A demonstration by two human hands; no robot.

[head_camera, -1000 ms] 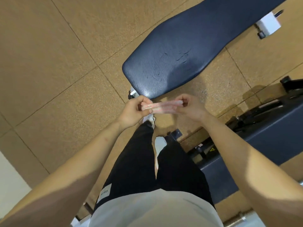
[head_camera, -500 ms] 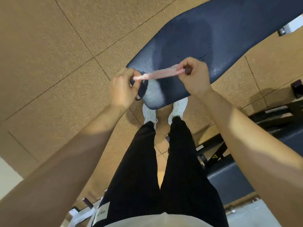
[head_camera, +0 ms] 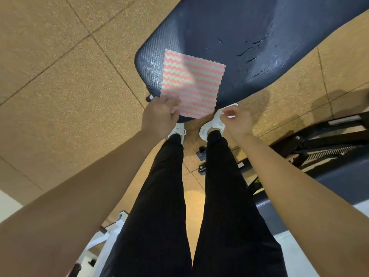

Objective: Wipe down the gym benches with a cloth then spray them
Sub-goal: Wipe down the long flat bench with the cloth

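The bench (head_camera: 259,21) lies open beyond the cloth (head_camera: 191,82), its dark pad running up and to the right, with cracked patches (head_camera: 251,47) in the cover. Left of it the floor (head_camera: 60,76) is open tile. The left hand (head_camera: 159,114) holds the cloth's near corner; the right hand (head_camera: 236,118) hangs just beside the other. On the right, a black frame (head_camera: 319,140) and a second pad (head_camera: 339,182) crowd the right forearm.

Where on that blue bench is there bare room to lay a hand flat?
The bench pad is bare beyond the cloth, around the cracked patch, and in a narrow strip between the cloth's left edge and the pad's rounded edge. The near end is crowded: the left hand holds the cloth's corner there, the right hand hovers beside it.
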